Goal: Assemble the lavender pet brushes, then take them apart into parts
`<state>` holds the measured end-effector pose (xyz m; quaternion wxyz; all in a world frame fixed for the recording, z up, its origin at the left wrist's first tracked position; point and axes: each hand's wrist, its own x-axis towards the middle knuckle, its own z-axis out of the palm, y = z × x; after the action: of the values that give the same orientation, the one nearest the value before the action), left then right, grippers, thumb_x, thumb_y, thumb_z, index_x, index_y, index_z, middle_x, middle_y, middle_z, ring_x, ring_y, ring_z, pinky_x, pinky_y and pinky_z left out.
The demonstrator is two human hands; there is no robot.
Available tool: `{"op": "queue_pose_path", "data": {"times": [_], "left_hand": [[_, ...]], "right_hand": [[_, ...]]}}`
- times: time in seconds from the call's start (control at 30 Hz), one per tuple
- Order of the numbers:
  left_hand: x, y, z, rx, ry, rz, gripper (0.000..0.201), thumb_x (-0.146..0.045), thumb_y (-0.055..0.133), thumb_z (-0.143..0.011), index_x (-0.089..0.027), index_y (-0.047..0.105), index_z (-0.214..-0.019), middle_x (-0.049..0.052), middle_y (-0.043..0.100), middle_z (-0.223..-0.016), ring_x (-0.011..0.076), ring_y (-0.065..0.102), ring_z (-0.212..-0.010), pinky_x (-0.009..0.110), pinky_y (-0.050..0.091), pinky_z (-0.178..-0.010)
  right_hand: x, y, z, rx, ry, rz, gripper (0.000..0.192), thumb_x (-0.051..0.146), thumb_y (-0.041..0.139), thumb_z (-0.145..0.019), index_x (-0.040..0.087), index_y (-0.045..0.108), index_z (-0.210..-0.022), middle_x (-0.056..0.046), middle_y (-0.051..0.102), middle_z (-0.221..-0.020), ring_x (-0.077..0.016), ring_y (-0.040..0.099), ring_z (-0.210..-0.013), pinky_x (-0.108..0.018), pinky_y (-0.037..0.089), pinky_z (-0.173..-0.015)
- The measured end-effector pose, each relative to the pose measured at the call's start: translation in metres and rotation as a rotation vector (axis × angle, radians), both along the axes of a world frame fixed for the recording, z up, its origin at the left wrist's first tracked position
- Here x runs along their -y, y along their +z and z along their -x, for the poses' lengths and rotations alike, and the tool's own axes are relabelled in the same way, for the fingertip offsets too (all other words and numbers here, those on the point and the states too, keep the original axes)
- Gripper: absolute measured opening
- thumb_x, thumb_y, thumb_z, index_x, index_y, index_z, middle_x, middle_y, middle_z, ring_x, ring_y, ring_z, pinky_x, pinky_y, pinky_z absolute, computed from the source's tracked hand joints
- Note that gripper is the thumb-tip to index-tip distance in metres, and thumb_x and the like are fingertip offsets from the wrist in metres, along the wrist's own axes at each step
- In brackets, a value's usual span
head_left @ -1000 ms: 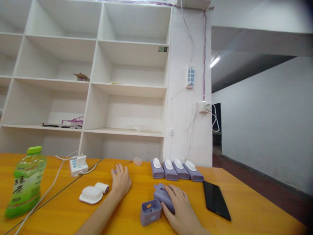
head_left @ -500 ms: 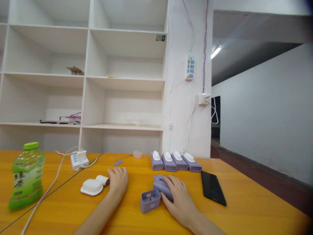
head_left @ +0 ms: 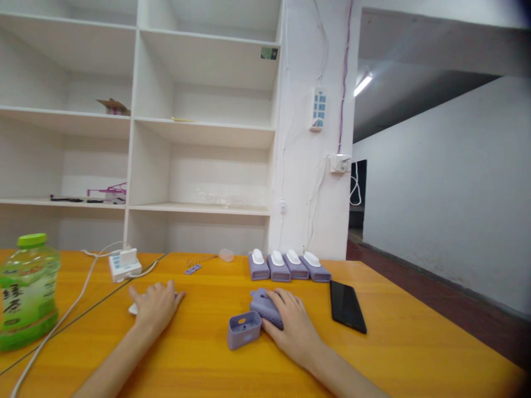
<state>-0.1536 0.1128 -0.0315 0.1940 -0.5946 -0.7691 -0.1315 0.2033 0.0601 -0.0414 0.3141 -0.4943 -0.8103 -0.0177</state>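
My right hand (head_left: 292,329) is wrapped round a purple plastic case piece (head_left: 265,307) with a ridged side, resting on the table. Touching or just beside that piece stands a hollow purple cap (head_left: 244,331), its open end up and a small hole in its wall. On the left, my left hand (head_left: 155,307) lies over a white plastic piece (head_left: 133,309), fingers spread. Only an edge of the white piece shows; the small white cylinder seen earlier is hidden under the hand.
Several purple cases with white tops (head_left: 280,273) line the table's back. A black phone (head_left: 347,307) lies right. A green-capped bottle (head_left: 29,298), a power strip (head_left: 124,265) and a white cable (head_left: 77,298) are left. A purple strap (head_left: 193,270) lies near the back.
My left hand has moved left from beside the white pieces to over them, its fingers spreading. My right hand keeps its hold on the purple case piece. The view has shifted slightly.
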Motion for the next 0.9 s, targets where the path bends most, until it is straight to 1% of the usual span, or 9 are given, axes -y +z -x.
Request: {"op": "queue_pose_path", "data": {"times": [0.07,0.13,0.27,0.33,0.43,0.5,0.67,0.83,0.9], "left_hand": [[-0.003,-0.002,-0.005,0.015,-0.083,-0.01,0.046,-0.043,0.051,-0.093,-0.006,0.067,-0.114,0.027,0.071,-0.11,0.0444,0.062,-0.107,0.076,0.008,-0.106],[-0.004,-0.003,-0.016,0.044,-0.202,-0.017,0.053,-0.047,0.052,-0.092,-0.005,0.063,-0.122,0.026,0.069,-0.115,0.0439,0.059,-0.114,0.072,0.008,-0.111],[0.003,-0.009,-0.052,0.129,-0.544,0.001,0.054,-0.048,0.053,-0.095,-0.017,0.053,-0.139,0.015,0.063,-0.134,0.0292,0.057,-0.126,0.042,0.036,-0.112],[0.01,-0.012,-0.072,0.168,-0.68,-0.004,0.054,-0.047,0.052,-0.097,-0.024,0.044,-0.145,0.01,0.057,-0.143,0.0229,0.054,-0.131,0.032,0.041,-0.109],[0.019,-0.019,-0.095,0.361,-0.833,-0.053,0.059,-0.045,0.052,-0.099,-0.024,0.033,-0.151,0.013,0.053,-0.147,0.0238,0.051,-0.135,0.036,0.041,-0.112],[0.02,-0.024,-0.103,0.525,-0.921,-0.072,0.056,-0.043,0.057,-0.097,-0.025,0.038,-0.147,0.013,0.054,-0.145,0.0256,0.052,-0.134,0.039,0.041,-0.112],[0.011,-0.028,-0.101,0.633,-0.905,-0.134,0.037,-0.032,0.062,-0.091,-0.022,0.056,-0.126,0.011,0.062,-0.129,0.028,0.057,-0.124,0.044,0.043,-0.109],[0.024,-0.002,-0.103,0.658,-0.862,-0.268,0.029,-0.039,0.053,-0.097,-0.021,0.055,-0.12,0.011,0.062,-0.121,0.029,0.059,-0.118,0.046,0.044,-0.107],[0.045,0.008,-0.117,0.652,-0.943,-0.314,0.026,-0.038,0.056,-0.097,-0.023,0.056,-0.118,0.01,0.06,-0.126,0.028,0.056,-0.124,0.043,0.042,-0.11]], "right_hand": [[0.0,0.004,-0.002,-0.007,0.033,0.011,0.053,0.045,0.063,-0.092,0.027,0.054,-0.141,-0.009,0.057,-0.139,-0.0297,0.051,-0.128,-0.045,0.037,-0.111],[0.0,0.008,-0.006,-0.015,0.078,0.028,0.053,0.045,0.064,-0.091,0.027,0.054,-0.14,-0.009,0.058,-0.138,-0.0284,0.052,-0.126,-0.043,0.037,-0.11],[-0.002,0.014,-0.015,-0.024,0.16,0.052,0.056,0.046,0.066,-0.09,0.027,0.053,-0.141,-0.008,0.056,-0.14,-0.0267,0.051,-0.129,-0.041,0.037,-0.113],[-0.004,0.014,-0.018,-0.017,0.175,0.05,0.056,0.048,0.065,-0.091,0.027,0.052,-0.141,-0.008,0.056,-0.141,-0.026,0.05,-0.131,-0.04,0.036,-0.113],[-0.007,0.011,-0.018,-0.012,0.112,-0.008,0.053,0.049,0.062,-0.093,0.026,0.054,-0.14,-0.009,0.056,-0.141,-0.0266,0.049,-0.132,-0.042,0.036,-0.114],[-0.007,0.008,-0.017,-0.015,0.02,-0.073,0.053,0.05,0.058,-0.095,0.023,0.054,-0.14,-0.011,0.055,-0.143,-0.0285,0.047,-0.134,-0.045,0.033,-0.115],[-0.006,0.005,-0.009,0.064,-0.045,-0.036,0.056,0.053,0.056,-0.094,0.025,0.053,-0.142,-0.011,0.058,-0.139,-0.0313,0.053,-0.127,-0.046,0.04,-0.108],[-0.004,0.003,0.001,0.119,-0.399,-0.03,0.06,0.045,0.043,-0.098,0.01,0.049,-0.146,-0.025,0.057,-0.138,-0.0429,0.054,-0.122,-0.057,0.041,-0.1],[0.002,0.005,0.001,0.114,-0.418,-0.01,0.063,0.048,0.043,-0.098,0.008,0.049,-0.146,-0.027,0.056,-0.138,-0.0437,0.054,-0.122,-0.055,0.044,-0.097]]}}
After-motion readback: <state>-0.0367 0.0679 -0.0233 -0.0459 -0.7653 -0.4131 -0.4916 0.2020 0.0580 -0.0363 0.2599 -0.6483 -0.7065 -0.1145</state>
